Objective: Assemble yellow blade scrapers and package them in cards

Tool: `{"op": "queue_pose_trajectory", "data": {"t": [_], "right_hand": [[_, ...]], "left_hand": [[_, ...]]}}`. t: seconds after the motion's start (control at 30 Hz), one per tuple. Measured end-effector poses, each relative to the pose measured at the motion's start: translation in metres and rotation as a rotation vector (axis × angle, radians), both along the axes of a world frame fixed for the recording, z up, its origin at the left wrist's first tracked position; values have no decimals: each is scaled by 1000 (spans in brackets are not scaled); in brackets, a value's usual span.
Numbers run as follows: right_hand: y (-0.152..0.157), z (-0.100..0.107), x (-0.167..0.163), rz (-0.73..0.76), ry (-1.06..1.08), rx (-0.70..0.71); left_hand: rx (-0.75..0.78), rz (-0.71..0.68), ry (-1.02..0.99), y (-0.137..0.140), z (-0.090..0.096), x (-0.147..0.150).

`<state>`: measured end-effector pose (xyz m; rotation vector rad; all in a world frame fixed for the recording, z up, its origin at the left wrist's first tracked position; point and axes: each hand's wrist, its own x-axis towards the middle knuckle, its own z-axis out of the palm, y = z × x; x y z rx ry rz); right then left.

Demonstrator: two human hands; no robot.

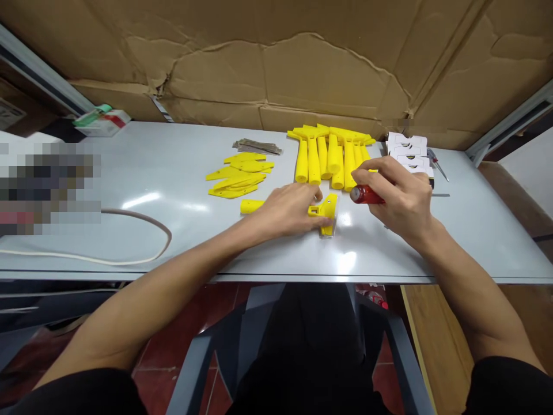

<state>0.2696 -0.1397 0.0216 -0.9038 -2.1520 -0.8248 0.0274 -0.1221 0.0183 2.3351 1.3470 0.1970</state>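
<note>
Left hand point(290, 210) curled over a yellow plastic T-shaped scraper point(330, 204), which lies on the glossy pale-grey tabletop point(190, 173) near the front edge. Right hand point(404, 199), just beside, grips a red cylindrical tool handle point(366, 195). Beyond: thin yellow plastic plates point(239, 180).

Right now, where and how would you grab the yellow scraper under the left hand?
Probably by the exposed end of the yellow scraper's round handle, pinched from the left: it juts out past the left hand on that side, while that hand crowds the head.
</note>
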Motion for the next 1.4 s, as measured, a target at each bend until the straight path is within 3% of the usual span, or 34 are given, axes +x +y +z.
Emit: {"op": "queue_pose_trajectory", "data": {"t": [0.1, 0.3, 0.47, 0.57, 0.73, 0.87, 1.03, 1.13, 1.4], "right_hand": [[0, -1, -1, 24, -25, 40], [1, -1, 0, -12, -11, -54], [-3, 1, -1, 62, 3, 13], [-4, -1, -1, 94, -18, -35], [-4, -1, 1, 165, -12, -116], [-4, 3, -1, 192, -18, -160], [-5, 0, -7, 202, -18, -159], [-3, -4, -10, 195, 26, -235], [1, -3, -12, 359, 269, -412]], "left_hand": [[-53, -2, -21, -2, -4, 5], [-152, -96, -115, 1, 6, -1], [-314, -114, -485, 5, 13, -4], [-399, -68, -720, 8, 18, -5], [-471, 25, -870, 8, 24, -7], [-524, -10, -918, 4, 22, -3], [-538, -36, -975, -1, 19, 5], [-524, -35, -969, -2, 19, 6], [-379, -1, -952, -8, 19, 6]]}}
